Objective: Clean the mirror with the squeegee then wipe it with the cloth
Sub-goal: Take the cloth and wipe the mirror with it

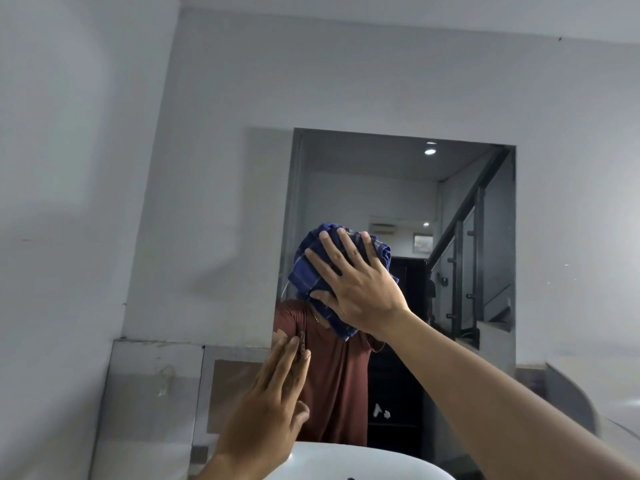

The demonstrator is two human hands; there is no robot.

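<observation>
One mirror [398, 188], rectangular and frameless, mounted on a pale grey wall [346, 71]. Its glass reflects a staircase with a dark railing, two ceiling lights and a person in a rust-red shirt.

One cloth [313, 271], blue with a pale check, bunched; held flat against the middle of the mirror glass.

One right hand [356, 289], palm laid over the cloth, fingers spread wide and pressing the fabric to the glass; thumb on the cloth's lower edge. Bare forearm runs to the lower right corner.

One left hand [273, 403], empty, raised upright at the mirror's lower left edge; fingers straight and close together, tips at or on the glass, contact uncertain because of motion blur.

One washbasin [346, 460], white and rounded, directly below the mirror.

Squeegee: none in view.
</observation>
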